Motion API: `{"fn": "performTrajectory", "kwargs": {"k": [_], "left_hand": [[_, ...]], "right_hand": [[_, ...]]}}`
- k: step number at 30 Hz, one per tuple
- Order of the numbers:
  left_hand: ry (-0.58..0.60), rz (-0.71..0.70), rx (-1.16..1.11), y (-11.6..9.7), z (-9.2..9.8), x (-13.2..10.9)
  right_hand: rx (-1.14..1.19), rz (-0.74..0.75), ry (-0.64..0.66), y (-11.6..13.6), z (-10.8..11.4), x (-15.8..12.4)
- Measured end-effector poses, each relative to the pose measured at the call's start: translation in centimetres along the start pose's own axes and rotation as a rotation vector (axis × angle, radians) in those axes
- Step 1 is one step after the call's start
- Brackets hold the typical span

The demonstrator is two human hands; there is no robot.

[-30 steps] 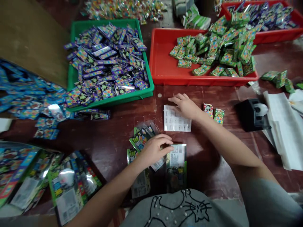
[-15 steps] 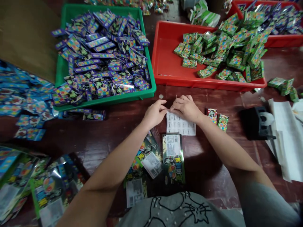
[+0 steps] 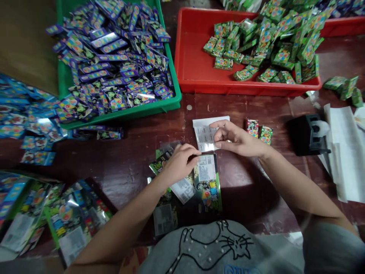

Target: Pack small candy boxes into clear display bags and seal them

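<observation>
My left hand (image 3: 182,161) pinches the upper edge of a flat black-and-green printed pouch (image 3: 207,194), which has a white label near its top. Beside it, partly under my left hand and wrist, lie more such pouches (image 3: 182,190). My right hand (image 3: 235,140) hovers over the lower right part of a white sheet of round stickers (image 3: 203,131), fingers curled and thumb tip close to a fingertip. Whatever sits between those fingertips is too small to make out. Two small candy packets, one red (image 3: 252,127) and one green (image 3: 266,134), lie right of that hand.
A green tray (image 3: 176,97) heaped with purple packets stands at the left, a red tray (image 3: 194,85) of green packets at the back. A black tape dispenser (image 3: 306,135) and white paper strips (image 3: 342,163) lie at right. Filled pouches (image 3: 65,220) and blue packets (image 3: 37,125) are at left.
My left hand has moved down from the sticker sheet to the pouch's top edge. My right hand has lifted and turned, and the sheet has shifted up and left. The view has tilted downward.
</observation>
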State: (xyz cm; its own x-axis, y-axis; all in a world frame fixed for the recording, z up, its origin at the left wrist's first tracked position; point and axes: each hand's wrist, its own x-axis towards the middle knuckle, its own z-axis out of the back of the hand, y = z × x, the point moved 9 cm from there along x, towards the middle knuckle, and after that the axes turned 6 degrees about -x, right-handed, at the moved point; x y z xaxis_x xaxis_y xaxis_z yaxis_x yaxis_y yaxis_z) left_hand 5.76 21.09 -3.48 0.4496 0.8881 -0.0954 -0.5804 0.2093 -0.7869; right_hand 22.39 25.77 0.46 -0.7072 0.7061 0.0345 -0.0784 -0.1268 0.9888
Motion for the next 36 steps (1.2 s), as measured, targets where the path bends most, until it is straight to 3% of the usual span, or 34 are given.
{"fn": "performTrajectory", "kwargs": {"k": [6,12,19,24,27,32,34,36], "left_hand": [[0.081,0.127,-0.374,-0.3,-3.0,-2.3],[0.036,0.171,-0.485,-1.7,-3.4,-3.4],[0.086,0.099,-0.515,-2.8,-4.1,-3.3],[0.049,0.098,-0.491,-3.9,-3.6,-4.1],[0.061,0.085,-0.482,-5.1,-3.6,-4.7],[0.143,0.112,-0.522,-4.2,-4.5,-4.8],[0.146,0.105,-0.583,-3.6,-3.9,-5.1],[0.086,0.092,-0.667,-3.0,-2.2,-5.9]], "right_hand": [[-0.025,-0.094,0.189,-0.8,-3.7,-1.2],[-0.078,-0.159,0.175,-0.4,-5.3,-4.7],[-0.437,-0.16,0.058,-0.5,-5.6,-6.6],[-0.864,0.026,-0.151,2.9,-6.8,-8.9],[-1.034,0.085,-0.266,3.4,-8.1,-10.8],[-0.996,0.097,-0.247,1.6,-9.1,-10.9],[-0.872,0.082,-0.235,2.0,-8.7,-11.3],[-0.837,0.022,-0.359,2.9,-7.3,-12.8]]}}
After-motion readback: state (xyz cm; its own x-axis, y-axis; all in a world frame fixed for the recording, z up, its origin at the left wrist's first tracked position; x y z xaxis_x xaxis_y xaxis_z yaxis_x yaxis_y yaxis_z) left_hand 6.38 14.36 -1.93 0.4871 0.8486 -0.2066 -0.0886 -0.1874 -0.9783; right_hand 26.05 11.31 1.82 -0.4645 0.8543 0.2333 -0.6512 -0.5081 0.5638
